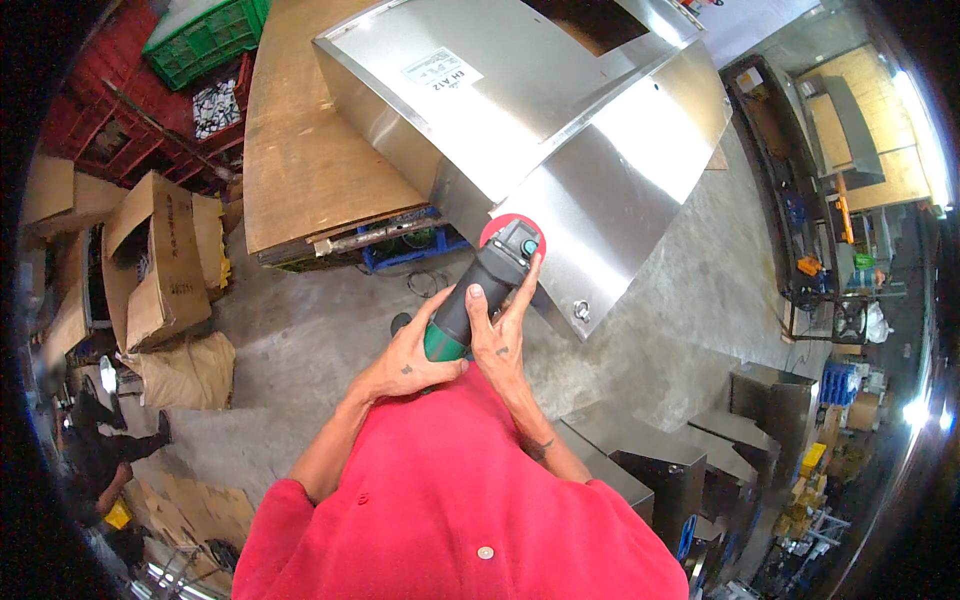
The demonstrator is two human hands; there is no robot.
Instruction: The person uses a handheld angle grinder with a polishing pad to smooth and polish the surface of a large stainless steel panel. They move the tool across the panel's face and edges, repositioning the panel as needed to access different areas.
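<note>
An angle grinder (470, 305), black with a green rear end and a red disc, is held between my two hands in front of my body. My left hand (408, 360) wraps round its green rear end. Along the right side of the black body lies my right hand (499, 335), its forefinger stretched toward the grinder's head. The red disc (500, 228) is at the near corner of a large sheet-metal cabinet (480, 120), where its opened door panel (625, 190) begins; whether it touches the metal I cannot tell. A small round lock (581, 310) sits on the panel's near corner.
The cabinet rests on a wooden-topped table (300, 170). Cardboard boxes (165, 260) and a green crate (205, 45) stand to the left. More metal cabinets (660, 460) are on the floor at the lower right. Another person (105, 455) is at the far lower left.
</note>
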